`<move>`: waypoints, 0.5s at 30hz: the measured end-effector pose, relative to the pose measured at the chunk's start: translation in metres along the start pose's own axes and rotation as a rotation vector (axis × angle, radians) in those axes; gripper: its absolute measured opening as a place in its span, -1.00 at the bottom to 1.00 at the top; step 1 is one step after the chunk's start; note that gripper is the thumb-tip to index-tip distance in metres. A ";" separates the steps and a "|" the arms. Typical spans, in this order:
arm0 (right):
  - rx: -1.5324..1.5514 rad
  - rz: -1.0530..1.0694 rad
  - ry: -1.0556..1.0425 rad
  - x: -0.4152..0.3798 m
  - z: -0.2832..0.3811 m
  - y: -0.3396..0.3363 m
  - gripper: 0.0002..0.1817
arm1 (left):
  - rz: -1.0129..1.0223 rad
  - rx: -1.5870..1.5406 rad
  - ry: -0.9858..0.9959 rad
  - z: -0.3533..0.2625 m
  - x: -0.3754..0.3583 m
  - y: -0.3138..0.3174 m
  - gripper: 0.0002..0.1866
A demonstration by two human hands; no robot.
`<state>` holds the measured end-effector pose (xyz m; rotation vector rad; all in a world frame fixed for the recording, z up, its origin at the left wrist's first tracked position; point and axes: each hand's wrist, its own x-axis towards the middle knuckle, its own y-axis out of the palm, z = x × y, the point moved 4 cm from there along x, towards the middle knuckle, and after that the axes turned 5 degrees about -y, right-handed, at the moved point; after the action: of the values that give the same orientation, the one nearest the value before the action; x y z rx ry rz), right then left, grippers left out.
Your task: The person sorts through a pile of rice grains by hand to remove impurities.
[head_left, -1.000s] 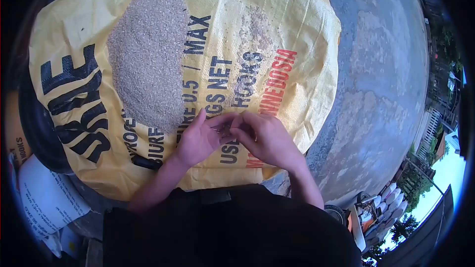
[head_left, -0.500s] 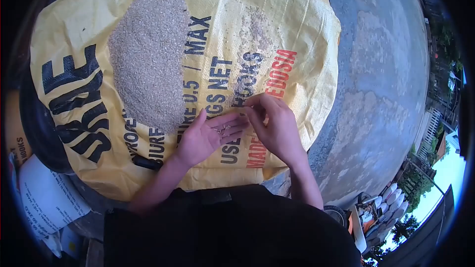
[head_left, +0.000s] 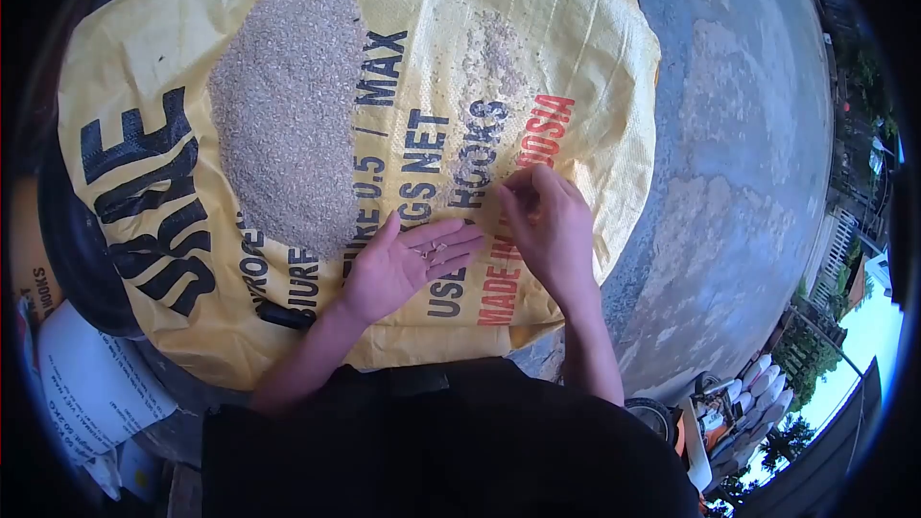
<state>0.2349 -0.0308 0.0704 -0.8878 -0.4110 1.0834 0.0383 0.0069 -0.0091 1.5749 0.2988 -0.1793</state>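
Observation:
My left hand (head_left: 393,270) lies palm up with its fingers stretched out flat. A few small pale grains (head_left: 434,250) rest on its fingers. Just to the right, my right hand (head_left: 551,230) hovers over the red print, thumb and fingertips drawn together in a pinch; whatever is between them is too small to make out. Both hands are above a yellow woven sack (head_left: 408,345) spread out flat. A large pile of pale grain (head_left: 293,115) covers the sack's left part, and a thin, smaller scatter of grain (head_left: 499,56) lies at the upper right.
White printed bags (head_left: 101,379) stand at the lower left, beside a dark rounded rim (head_left: 82,249) under the sack. Worn concrete floor (head_left: 720,182) stretches to the right. A motorbike wheel (head_left: 652,417) and stacked pale sacks (head_left: 765,388) appear at the lower right.
My right hand has moved right, away from the left fingertips, staying pinched. My left hand keeps its place with the grains on it.

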 end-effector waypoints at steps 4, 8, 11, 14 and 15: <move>-0.047 0.020 -0.019 0.002 0.003 -0.001 -0.77 | -0.020 0.002 -0.004 0.001 0.000 -0.001 -0.13; -0.078 0.021 -0.021 0.004 0.005 0.001 -0.71 | -0.020 -0.002 -0.007 0.001 0.000 0.000 -0.13; -0.135 0.000 -0.045 0.007 0.007 0.005 -0.67 | 0.000 -0.014 -0.002 0.001 0.000 -0.001 -0.13; -0.174 -0.007 -0.094 0.011 0.011 0.010 -0.65 | 0.007 -0.023 0.003 0.002 0.000 -0.004 -0.12; -0.171 -0.008 -0.102 0.012 0.010 0.012 -0.65 | 0.003 -0.029 0.000 0.002 0.000 -0.004 -0.12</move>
<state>0.2257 -0.0138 0.0655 -0.9835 -0.5979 1.1010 0.0373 0.0046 -0.0129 1.5466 0.2973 -0.1718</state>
